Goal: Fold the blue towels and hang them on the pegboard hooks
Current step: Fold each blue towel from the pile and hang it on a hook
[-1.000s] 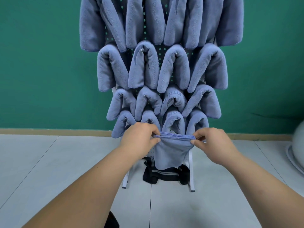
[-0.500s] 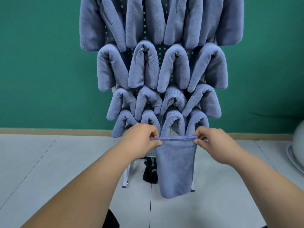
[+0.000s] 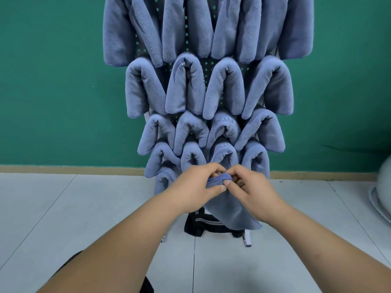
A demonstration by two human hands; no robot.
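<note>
A blue towel hangs folded from both my hands, low in front of the pegboard. My left hand and my right hand are close together, each pinching the towel's bunched top edge between thumb and fingers. The cloth drapes down and to the right under my right wrist. Several folded blue towels hang in rows on the pegboard's hooks and cover most of it. The hooks themselves are mostly hidden by the cloth.
The pegboard stands on white legs on a pale tiled floor, against a green wall. A black bag lies at its foot. A white rounded object sits at the right edge.
My hands have come together, folding the towel's top edge from stretched wide to bunched between them. The hanging cloth has shortened and swung right.
</note>
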